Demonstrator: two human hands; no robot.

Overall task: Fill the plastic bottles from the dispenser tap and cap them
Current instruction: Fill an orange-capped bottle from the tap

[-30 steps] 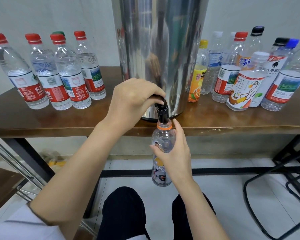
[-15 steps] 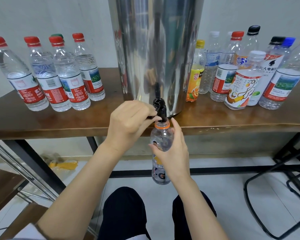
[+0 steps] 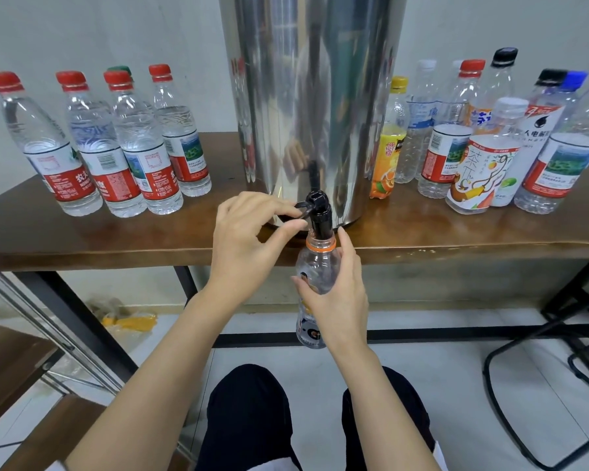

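A tall steel dispenser (image 3: 313, 107) stands on the brown wooden table (image 3: 456, 236), its black tap (image 3: 318, 212) hanging over the front edge. My right hand (image 3: 337, 294) grips a clear uncapped bottle (image 3: 315, 266) with an orange neck ring, its mouth up against the tap spout. My left hand (image 3: 249, 239) pinches the tap's small black lever between thumb and fingers. I cannot tell whether water is flowing.
Several capped water bottles with red caps (image 3: 116, 144) stand on the table's left side. On the right stand several mixed bottles (image 3: 483, 144), capped in different colours. Black chair legs (image 3: 541, 385) are on the floor at right, a metal frame (image 3: 48, 317) at left.
My left hand slid from on top of the tap to its left side and now pinches the lever. The bottle stays under the spout.
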